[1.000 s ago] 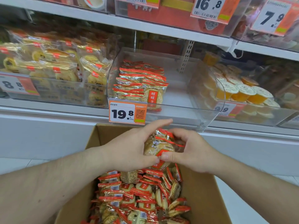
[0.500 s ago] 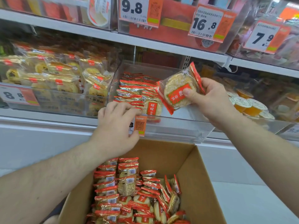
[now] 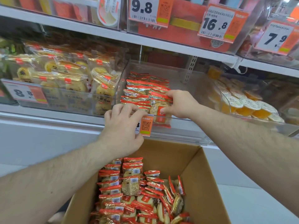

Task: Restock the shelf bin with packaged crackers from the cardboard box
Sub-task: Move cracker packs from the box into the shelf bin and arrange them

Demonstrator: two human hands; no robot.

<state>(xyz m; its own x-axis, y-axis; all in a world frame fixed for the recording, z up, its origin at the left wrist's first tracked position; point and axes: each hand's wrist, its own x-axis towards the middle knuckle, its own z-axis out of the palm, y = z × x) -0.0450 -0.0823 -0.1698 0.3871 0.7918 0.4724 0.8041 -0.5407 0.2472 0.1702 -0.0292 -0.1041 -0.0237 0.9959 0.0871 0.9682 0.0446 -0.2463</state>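
While the right hand (image 3: 179, 105) reaches over the clear front wall of the shelf bin (image 3: 181, 126), its fingers are curled round a cracker packet (image 3: 159, 113), holding it upright against the inner face of that wall with the red label facing out. The packet sits at the front of the bin, touching the stacked cracker packets (image 3: 145, 89) just behind and to the left of the hand; the part of the bin to the right of the hand shows only bare floor. The left hand (image 3: 123, 126) is just beside it, lower and to the left, fingers bent over the bin's front lip and thumb below, gripping the rim where the orange price tag (image 3: 146, 125) hangs; the hand covers most of the tag's number.

Directly beneath both hands stands the open cardboard box (image 3: 199, 183), filled with more crackers in red-edged wrappers (image 3: 129, 186), some lying flat in rows, others on edge toward the right.

Left of the left hand, a neighbouring bin holds gold-wrapped pastries (image 3: 68, 73) behind an 8.8 tag (image 3: 24, 92). Right of the right hand, another bin holds orange jelly cups (image 3: 247, 104) with white lids. Above the hands, the upper shelf carries tags reading 9.8 (image 3: 142, 8), 16.8 (image 3: 215, 23) and 7.9 (image 3: 275, 38).
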